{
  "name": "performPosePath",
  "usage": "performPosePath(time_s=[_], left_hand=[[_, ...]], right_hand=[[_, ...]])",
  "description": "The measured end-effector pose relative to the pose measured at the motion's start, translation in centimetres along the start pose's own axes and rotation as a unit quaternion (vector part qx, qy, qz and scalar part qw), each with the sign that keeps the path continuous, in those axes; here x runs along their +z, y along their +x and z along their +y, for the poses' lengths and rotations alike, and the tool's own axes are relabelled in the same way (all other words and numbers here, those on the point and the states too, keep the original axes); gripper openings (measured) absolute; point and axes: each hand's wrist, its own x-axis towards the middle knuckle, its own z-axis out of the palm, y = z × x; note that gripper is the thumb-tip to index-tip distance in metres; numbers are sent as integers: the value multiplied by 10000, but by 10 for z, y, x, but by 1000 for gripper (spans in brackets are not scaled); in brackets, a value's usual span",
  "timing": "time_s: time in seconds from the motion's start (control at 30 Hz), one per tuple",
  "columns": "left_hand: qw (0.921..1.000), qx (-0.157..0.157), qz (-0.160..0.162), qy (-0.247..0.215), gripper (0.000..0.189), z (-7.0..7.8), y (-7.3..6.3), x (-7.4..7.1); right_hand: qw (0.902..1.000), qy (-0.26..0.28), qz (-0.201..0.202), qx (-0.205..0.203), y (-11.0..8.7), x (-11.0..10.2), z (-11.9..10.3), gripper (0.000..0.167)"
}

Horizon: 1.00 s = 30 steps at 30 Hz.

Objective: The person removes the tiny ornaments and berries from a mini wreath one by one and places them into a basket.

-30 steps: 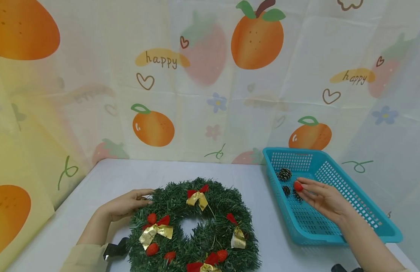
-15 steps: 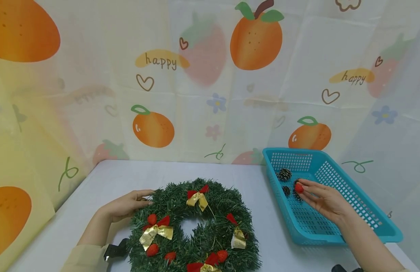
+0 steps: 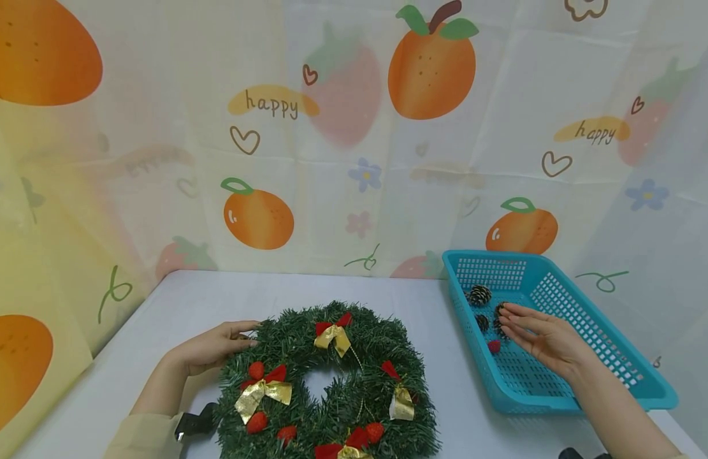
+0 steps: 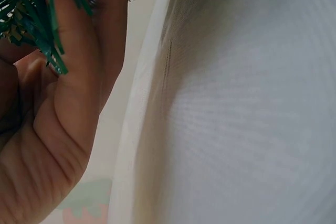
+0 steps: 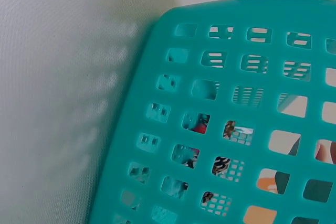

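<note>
With the red berry [image 3: 494, 346] now dropped from its fingers into the basket [image 3: 612, 357], the right hand [image 3: 545, 338] hovers open-palmed, the berry just below its fingertips beside the pinecones [image 3: 480, 294]; the left hand [image 3: 216, 344] rests flat against the wreath [image 3: 331, 382] on the bench [image 3: 176, 306]

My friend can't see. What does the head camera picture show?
A person's open right hand hovers over a blue basket holding pine cones and a small red berry. Their left hand rests on the edge of a green wreath with gold bows, lying on a white table.
</note>
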Motion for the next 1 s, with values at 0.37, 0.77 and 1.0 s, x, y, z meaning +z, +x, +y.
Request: performPosePath(time_s=[0.37,0.77,1.0], left_hand=[[10000,7,-13,1,70,0,1,0],[10000,-28,-9,-8,72,1,0,0],[10000,-11,-50,-4,72,1,0,0]], right_hand=[[9992,-23,-392,-106,-2,0,0,36],[9985,-2,-505,-197,-1,5,-2,36],[9964,174,-712,-416,-2,6,-4,37]])
